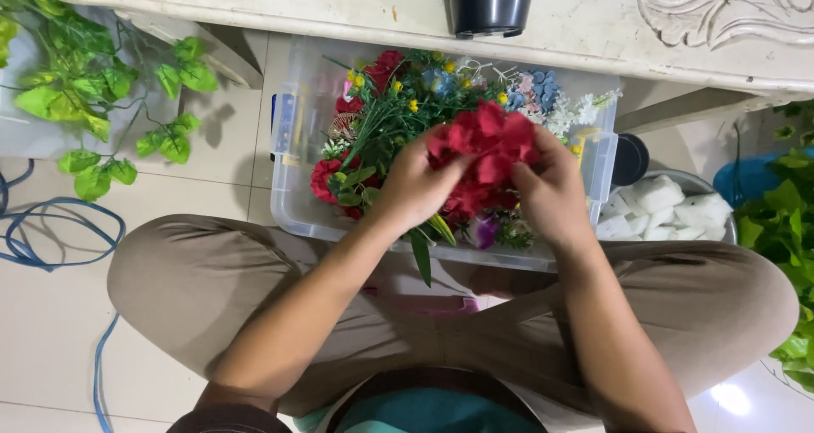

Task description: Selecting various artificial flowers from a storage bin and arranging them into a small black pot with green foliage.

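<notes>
Over my crossed legs, my left hand (413, 187) and right hand (553, 191) close on the red bloom (485, 157) from either side, fingers curled into its soft, crinkled fabric petals; it sits between my palms just above the near wall of the clear bin (288, 187), both hands equally close. Its green stem (421, 255) hangs down from the bloom toward me. Beyond the bloom the bin holds mixed fake flowers, and past it stands a dark pot (490, 5).
</notes>
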